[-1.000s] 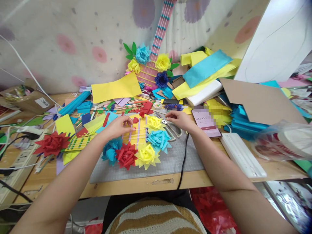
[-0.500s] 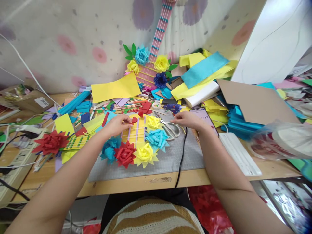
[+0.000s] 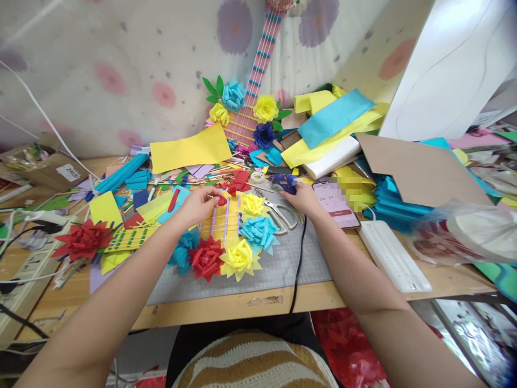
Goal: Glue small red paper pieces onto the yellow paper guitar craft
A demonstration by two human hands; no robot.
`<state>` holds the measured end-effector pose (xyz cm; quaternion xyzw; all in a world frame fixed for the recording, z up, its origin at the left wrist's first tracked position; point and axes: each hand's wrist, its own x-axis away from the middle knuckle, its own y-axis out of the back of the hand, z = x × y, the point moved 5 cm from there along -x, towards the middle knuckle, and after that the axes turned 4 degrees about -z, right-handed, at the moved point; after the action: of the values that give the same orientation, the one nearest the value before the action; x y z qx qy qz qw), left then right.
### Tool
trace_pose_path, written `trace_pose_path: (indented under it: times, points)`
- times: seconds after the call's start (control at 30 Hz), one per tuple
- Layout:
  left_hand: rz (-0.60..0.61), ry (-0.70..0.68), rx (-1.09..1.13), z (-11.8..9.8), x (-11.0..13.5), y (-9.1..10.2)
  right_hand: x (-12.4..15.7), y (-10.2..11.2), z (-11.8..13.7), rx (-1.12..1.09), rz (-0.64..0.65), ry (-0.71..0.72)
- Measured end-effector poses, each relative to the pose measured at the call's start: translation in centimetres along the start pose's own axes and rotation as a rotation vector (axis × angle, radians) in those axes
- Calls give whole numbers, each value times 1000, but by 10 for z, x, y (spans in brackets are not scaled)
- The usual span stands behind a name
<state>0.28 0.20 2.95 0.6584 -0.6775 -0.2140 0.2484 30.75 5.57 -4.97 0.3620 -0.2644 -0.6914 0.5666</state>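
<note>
My left hand [image 3: 201, 205] pinches a small folded red paper piece [image 3: 221, 201] over the upper left of a yellow paper guitar body [image 3: 219, 222]. White strings and purple strips cross that body. Paper flowers ring it: a red flower [image 3: 207, 257], a yellow flower [image 3: 240, 256], a light blue flower [image 3: 259, 231] and others. My right hand [image 3: 302, 198] is closed round the handle end of a dark blue glue gun [image 3: 284, 181], partly covering it. Scissors [image 3: 281, 215] lie open on the grey cutting mat [image 3: 278, 272], just below the gun.
Behind stands a pink paper guitar [image 3: 258, 75] with flowers. Paper scraps and sticks crowd the table's back. To the right are a phone [image 3: 335, 203], a white power bank-like box [image 3: 393, 256] and brown card [image 3: 424, 167]. A black cable [image 3: 299, 264] hangs over the front edge.
My right hand has moved slightly left and up from beside the scissors onto the glue gun. My left hand stays near the same spot with the red paper piece.
</note>
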Motion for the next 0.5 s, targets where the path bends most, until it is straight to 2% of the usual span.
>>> trace_pose_path:
  times: [0.1, 0.23, 0.33, 0.5]
  points:
    - [17, -3, 88, -1, 2, -6, 0, -4, -3, -166, -26, -85]
    - [-15, 89, 131, 8, 2, -11, 3, 4, 5, -459, -71, -145]
    - [-27, 128, 70, 11, 4, -13, 10, 10, 23, -671, 57, -77]
    - [-38, 71, -44, -2, 6, -15, 27, 13, 51, -762, 303, 72]
